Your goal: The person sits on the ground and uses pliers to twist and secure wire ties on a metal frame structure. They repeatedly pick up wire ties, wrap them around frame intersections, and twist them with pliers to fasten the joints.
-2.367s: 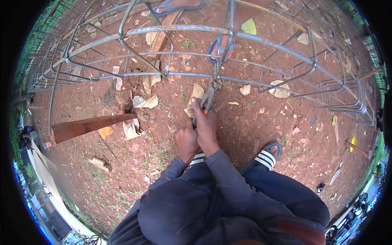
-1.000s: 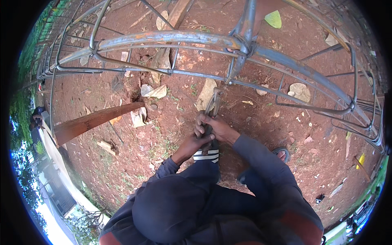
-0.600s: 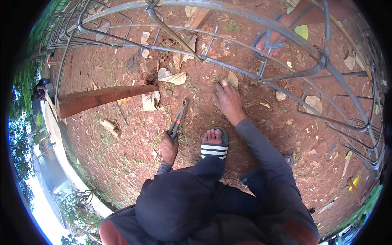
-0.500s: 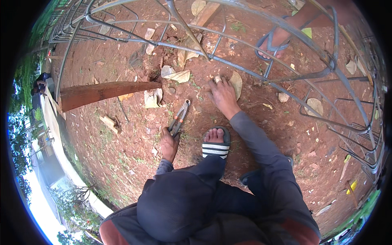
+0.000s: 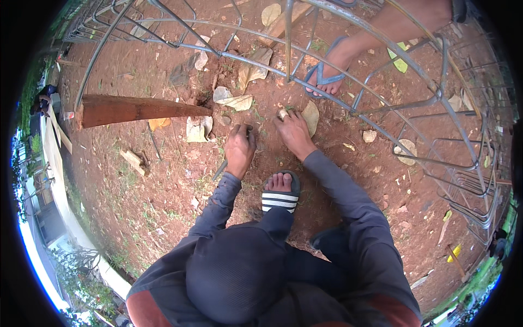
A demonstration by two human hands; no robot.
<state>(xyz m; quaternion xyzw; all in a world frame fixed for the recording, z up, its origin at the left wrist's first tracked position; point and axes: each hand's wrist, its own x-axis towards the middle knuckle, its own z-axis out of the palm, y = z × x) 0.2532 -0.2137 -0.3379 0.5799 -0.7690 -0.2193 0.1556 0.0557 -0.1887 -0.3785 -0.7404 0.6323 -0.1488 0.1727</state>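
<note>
My left hand [image 5: 240, 152] is low over the red soil, its fingers curled forward and down. Whatever those fingers hold, if anything, is hidden. A grey handle of the pliers [image 5: 219, 170] shows beside my left wrist; the rest of the tool is covered by the hand. My right hand [image 5: 295, 135] reaches down to the ground, fingers bent and a little apart, with a pale band or wrap [image 5: 282, 114] around one finger. Against its right side lies a dry tan leaf [image 5: 310, 117]. Another curled pale leaf [image 5: 233, 99] rests ahead of the left hand.
Beyond my hands a cage of bent steel bars [image 5: 256, 61] arches across and down the right. Another person's sandalled foot [image 5: 327, 79] stands behind the bars. A wooden post [image 5: 141, 111] projects from the left, and a wood scrap [image 5: 134, 162] lies nearby. My striped slide sandal [image 5: 280, 200] is between my arms.
My left hand has moved forward from the pliers' handles and now covers most of the tool. The right hand's fingers have drawn closer together. The other person's foot has shifted left.
</note>
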